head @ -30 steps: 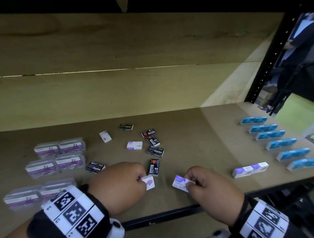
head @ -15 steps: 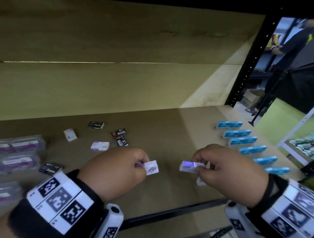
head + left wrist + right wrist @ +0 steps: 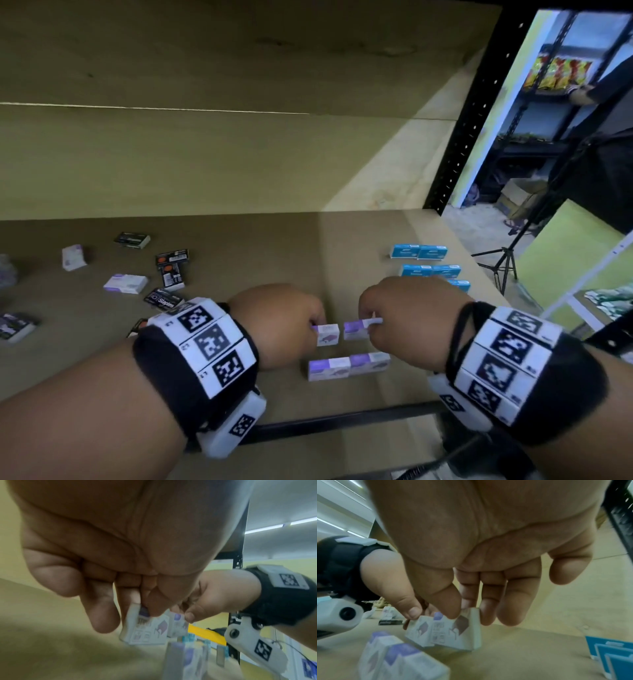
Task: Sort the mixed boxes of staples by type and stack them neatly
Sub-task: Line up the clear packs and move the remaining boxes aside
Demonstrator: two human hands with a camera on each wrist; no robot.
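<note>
My left hand (image 3: pixel 281 322) pinches a small white-and-purple staple box (image 3: pixel 328 335) between thumb and fingers; the left wrist view shows the same box (image 3: pixel 145 628) hanging from the fingertips. My right hand (image 3: pixel 407 315) pinches a second white-and-purple box (image 3: pixel 358 329), also seen in the right wrist view (image 3: pixel 457 632). The two boxes are side by side, just above the shelf board. In front of them lies a row of two white-and-purple boxes (image 3: pixel 347 367). Blue boxes (image 3: pixel 418 251) stand in rows to the right.
Loose black boxes (image 3: pixel 169 267) and white-and-purple boxes (image 3: pixel 126 283) are scattered on the left of the brown shelf (image 3: pixel 274 246). A black metal edge (image 3: pixel 342 419) bounds the front, a black upright (image 3: pixel 476 113) the right. A tripod (image 3: pixel 503 263) stands beyond.
Both hands have carried their purple boxes to the right and brought them close together behind the row of two purple boxes. The head view has turned right.
</note>
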